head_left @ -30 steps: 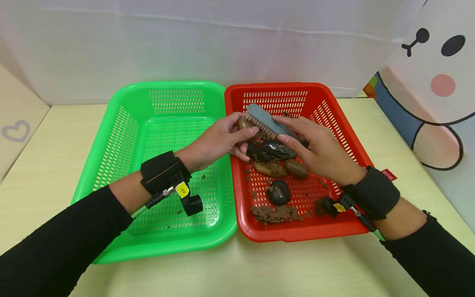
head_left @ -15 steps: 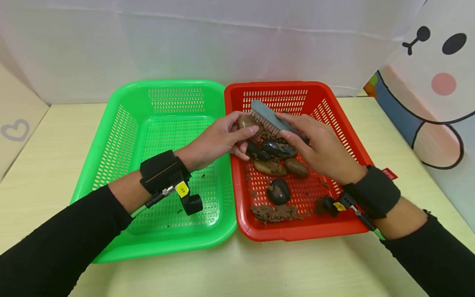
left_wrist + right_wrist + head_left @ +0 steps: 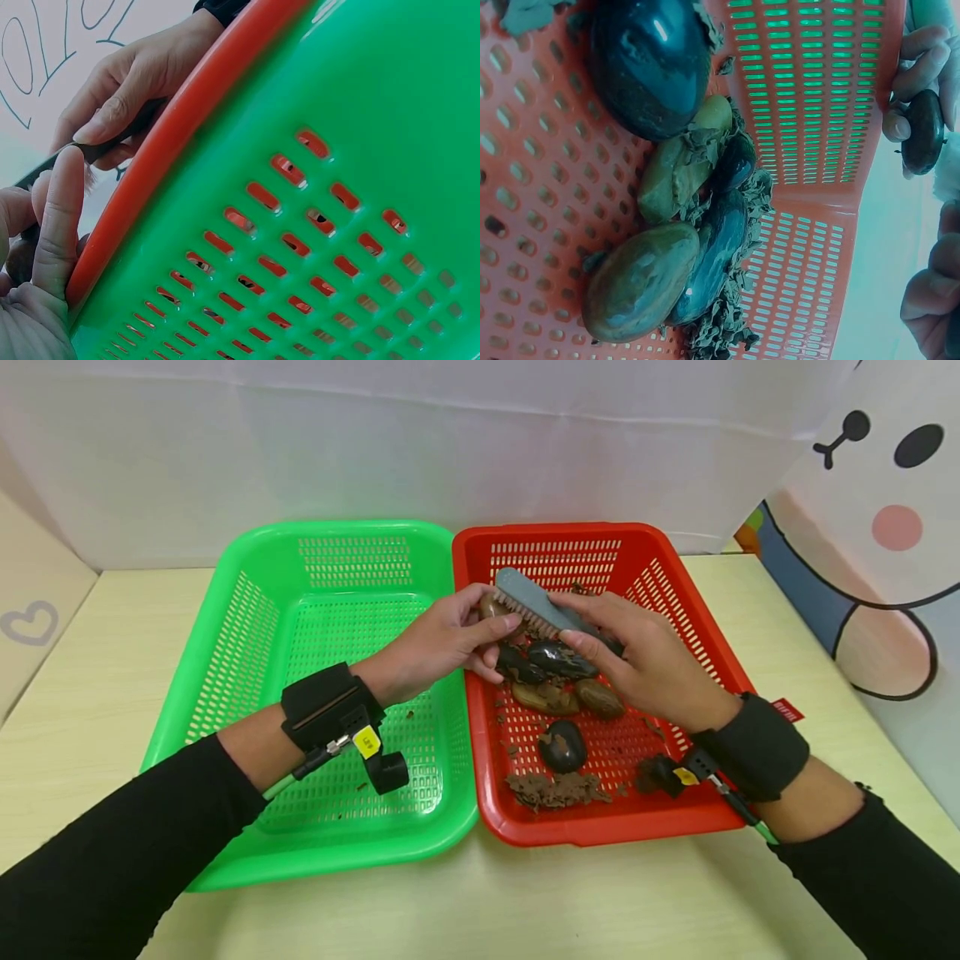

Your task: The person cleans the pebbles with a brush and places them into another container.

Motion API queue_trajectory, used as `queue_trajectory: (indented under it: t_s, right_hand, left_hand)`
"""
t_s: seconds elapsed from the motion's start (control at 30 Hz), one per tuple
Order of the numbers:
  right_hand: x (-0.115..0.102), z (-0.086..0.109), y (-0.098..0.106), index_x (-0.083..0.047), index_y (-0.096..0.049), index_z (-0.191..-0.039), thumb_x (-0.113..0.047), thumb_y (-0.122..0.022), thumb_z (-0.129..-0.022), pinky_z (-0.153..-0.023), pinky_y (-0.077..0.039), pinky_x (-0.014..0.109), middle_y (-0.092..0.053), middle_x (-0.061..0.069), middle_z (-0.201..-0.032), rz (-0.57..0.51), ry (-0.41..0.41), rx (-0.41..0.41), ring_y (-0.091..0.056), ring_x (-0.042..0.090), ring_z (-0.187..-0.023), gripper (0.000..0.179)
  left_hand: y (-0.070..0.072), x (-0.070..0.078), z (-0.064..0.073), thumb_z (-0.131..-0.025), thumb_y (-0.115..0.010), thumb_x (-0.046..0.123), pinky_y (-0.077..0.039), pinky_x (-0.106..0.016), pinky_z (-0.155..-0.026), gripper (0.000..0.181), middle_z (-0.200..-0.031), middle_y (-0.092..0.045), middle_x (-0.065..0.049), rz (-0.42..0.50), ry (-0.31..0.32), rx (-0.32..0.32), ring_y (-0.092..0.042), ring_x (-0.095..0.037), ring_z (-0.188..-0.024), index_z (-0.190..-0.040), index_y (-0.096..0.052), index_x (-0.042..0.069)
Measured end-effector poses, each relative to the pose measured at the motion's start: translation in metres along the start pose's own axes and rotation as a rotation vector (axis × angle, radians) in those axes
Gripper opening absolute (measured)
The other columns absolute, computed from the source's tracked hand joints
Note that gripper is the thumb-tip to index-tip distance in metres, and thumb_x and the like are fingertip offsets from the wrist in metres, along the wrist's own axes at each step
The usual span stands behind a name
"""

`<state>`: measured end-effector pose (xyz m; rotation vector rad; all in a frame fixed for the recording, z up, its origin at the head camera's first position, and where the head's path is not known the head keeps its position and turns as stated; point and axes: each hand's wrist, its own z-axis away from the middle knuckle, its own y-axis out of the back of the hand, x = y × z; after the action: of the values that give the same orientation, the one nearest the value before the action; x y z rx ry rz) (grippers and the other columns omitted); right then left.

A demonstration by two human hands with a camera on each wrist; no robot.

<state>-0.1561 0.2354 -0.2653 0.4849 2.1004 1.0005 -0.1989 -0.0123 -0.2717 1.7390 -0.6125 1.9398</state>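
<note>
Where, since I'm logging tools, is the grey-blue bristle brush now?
In the head view, right of centre, the grey-blue bristle brush is in the right hand over the red plastic basket, beside the brown oval stone in the left hand.

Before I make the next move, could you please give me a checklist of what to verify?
1. Brown stone held in the left hand: ok, pinched.
2. Blue-grey brush held in the right hand, bristles toward the stone: ok.
3. Brown stone fully clean: cannot tell, hand and brush hide part of it.
4. Round black stone in the red basket clean: not ok, smeared with brown dirt.
5. Green basket free of dirt: not ok, dark specks lie on its floor.
</note>
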Motion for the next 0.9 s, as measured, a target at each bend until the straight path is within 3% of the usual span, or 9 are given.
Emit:
queue_trajectory:
  t_s: [0.27, 0.47, 0.6, 0.83, 0.9]
  right_hand:
    - [0.0017, 0.0004, 0.0007, -0.005, -0.054, -0.145, -0.004, -0.066, -0.097, -0.071, -0.048, 0.029, -0.066, 0.014, -0.12, 0.078, -0.045, 0.018, -0.059, 0.022, -0.092, 0.05]
    - [0.0025, 0.0003, 0.0009, -0.007, -0.054, -0.145, -0.008, -0.064, -0.099, -0.074, -0.048, 0.024, -0.066, 0.014, -0.122, 0.071, -0.057, 0.013, -0.061, 0.022, -0.094, 0.048]
    - [0.0019, 0.0005, 0.0009, -0.006, -0.054, -0.145, -0.005, -0.066, -0.097, -0.076, -0.051, 0.028, -0.066, 0.015, -0.122, 0.052, -0.054, 0.013, -0.062, 0.023, -0.095, 0.049]
    - [-0.0006, 0.0001, 0.001, -0.005, -0.055, -0.144, -0.001, -0.069, -0.094, -0.077, -0.047, 0.015, -0.066, 0.012, -0.119, 0.002, -0.031, -0.012, -0.061, 0.02, -0.094, 0.052]
    - [-0.0012, 0.0, 0.0008, -0.004, -0.055, -0.143, -0.001, -0.069, -0.093, -0.077, -0.048, 0.018, -0.066, 0.013, -0.12, 0.003, -0.034, -0.007, -0.062, 0.021, -0.094, 0.052]
  left_hand:
    - [0.0002, 0.0005, 0.0006, -0.106, -0.055, 0.018, -0.063, -0.037, -0.073, 0.036, -0.077, -0.052, -0.009, -0.007, 0.01, 0.014, -0.055, -0.014, -0.064, -0.138, -0.046, 0.006]
    - [0.0004, 0.0003, 0.0004, -0.106, -0.054, 0.018, -0.063, -0.037, -0.073, 0.033, -0.078, -0.053, -0.009, -0.012, 0.008, 0.011, -0.055, -0.014, -0.064, -0.136, -0.047, 0.004]
    - [0.0006, -0.0002, -0.0002, -0.106, -0.054, 0.019, -0.063, -0.037, -0.073, 0.034, -0.078, -0.052, -0.009, -0.014, 0.007, 0.008, -0.055, -0.014, -0.065, -0.136, -0.047, 0.004]
    - [0.0011, -0.0014, -0.0015, -0.106, -0.054, 0.017, -0.063, -0.037, -0.073, 0.031, -0.079, -0.05, -0.009, -0.011, 0.0, 0.003, -0.054, -0.014, -0.065, -0.133, -0.047, 0.004]
    - [0.0013, -0.0016, -0.0015, -0.106, -0.054, 0.017, -0.063, -0.037, -0.073, 0.031, -0.078, -0.051, -0.009, -0.011, 0.002, 0.003, -0.054, -0.014, -0.065, -0.133, -0.047, 0.004]
